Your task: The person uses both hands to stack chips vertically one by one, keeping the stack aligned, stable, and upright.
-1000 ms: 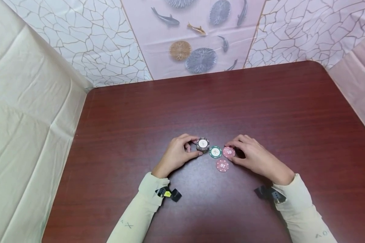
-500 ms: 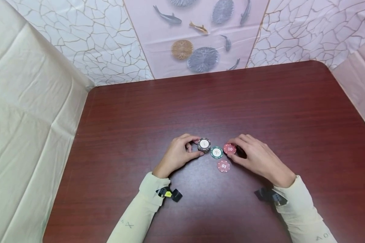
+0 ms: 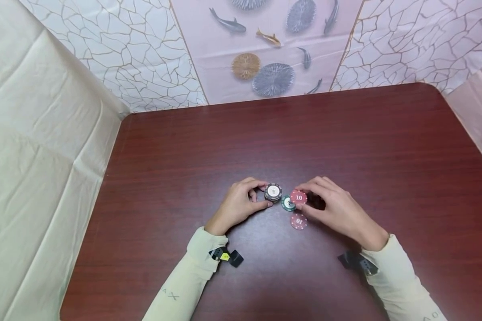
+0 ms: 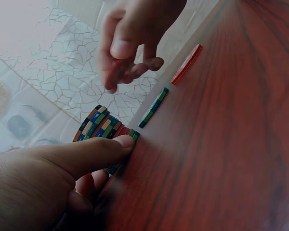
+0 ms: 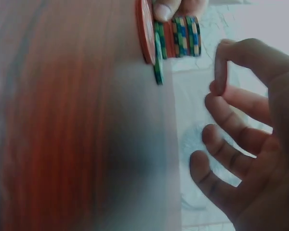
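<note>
My left hand [image 3: 238, 200] grips a stack of poker chips [image 4: 102, 126] standing on the table, thumb on one side and fingers on the other. The stack's top chip is black and white and reads 100; bands of several colours show along its side. A red poker chip [image 3: 299, 197] marked 10 is pinched between the thumb and index finger of my right hand [image 3: 335, 207], raised off the table. In the head view it partly covers a green chip [image 3: 287, 204] marked 20, which lies flat beside the stack. Another red chip [image 3: 298, 221] lies flat nearer me.
The dark red wooden table [image 3: 193, 147] extends widely around both hands. Patterned cloth [image 3: 144, 53] hangs behind its far edge, and pale cloth [image 3: 32, 178] hangs at the left. A wrist camera [image 3: 225, 256] sits on the left sleeve.
The right hand has lifted its red chip and carried it left, partly over the green chip; its number now reads upright. The left hand keeps its hold on the stack.
</note>
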Motion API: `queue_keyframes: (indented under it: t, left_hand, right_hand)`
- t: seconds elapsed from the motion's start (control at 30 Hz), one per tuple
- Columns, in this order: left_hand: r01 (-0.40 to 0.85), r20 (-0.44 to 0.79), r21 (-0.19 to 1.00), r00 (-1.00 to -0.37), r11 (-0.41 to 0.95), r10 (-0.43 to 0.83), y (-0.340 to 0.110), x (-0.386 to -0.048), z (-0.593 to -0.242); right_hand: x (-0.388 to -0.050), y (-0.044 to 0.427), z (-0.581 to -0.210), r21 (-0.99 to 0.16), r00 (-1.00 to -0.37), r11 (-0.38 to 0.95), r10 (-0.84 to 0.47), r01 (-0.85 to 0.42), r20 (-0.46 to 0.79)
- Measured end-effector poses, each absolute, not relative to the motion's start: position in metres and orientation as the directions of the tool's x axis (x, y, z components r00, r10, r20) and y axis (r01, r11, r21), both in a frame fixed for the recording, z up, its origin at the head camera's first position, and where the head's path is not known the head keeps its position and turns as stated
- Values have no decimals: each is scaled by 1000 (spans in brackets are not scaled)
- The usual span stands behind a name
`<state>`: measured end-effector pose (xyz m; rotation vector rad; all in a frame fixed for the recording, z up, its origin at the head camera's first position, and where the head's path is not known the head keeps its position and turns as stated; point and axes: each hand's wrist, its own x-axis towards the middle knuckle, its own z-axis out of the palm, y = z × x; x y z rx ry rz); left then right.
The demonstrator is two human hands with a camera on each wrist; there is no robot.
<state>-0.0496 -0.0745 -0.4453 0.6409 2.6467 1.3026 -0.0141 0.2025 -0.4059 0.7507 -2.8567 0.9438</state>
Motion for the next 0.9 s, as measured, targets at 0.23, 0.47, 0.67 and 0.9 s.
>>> queue_keyframes:
  t: [0.23, 0.47, 0.67, 0.9]
  left_hand:
    - [326, 81, 780, -899, 534, 430, -75, -51, -445]
    - [325, 80, 785, -897, 527, 435, -75, -51, -445]
    - [324, 75, 786, -896, 527, 438, -77, -51, -444]
    - [328, 76, 782, -894, 530, 441, -77, -50, -444]
  right_hand:
    - [-18, 187, -403, -578, -867, 658, -451, -483, 210]
    - [-25, 176, -402, -586, -862, 645, -458, -491, 217]
    - [-31, 168, -402, -589, -854, 638, -482, -495, 196]
    - [-35, 162, -400, -597, -850, 631, -494, -494, 182]
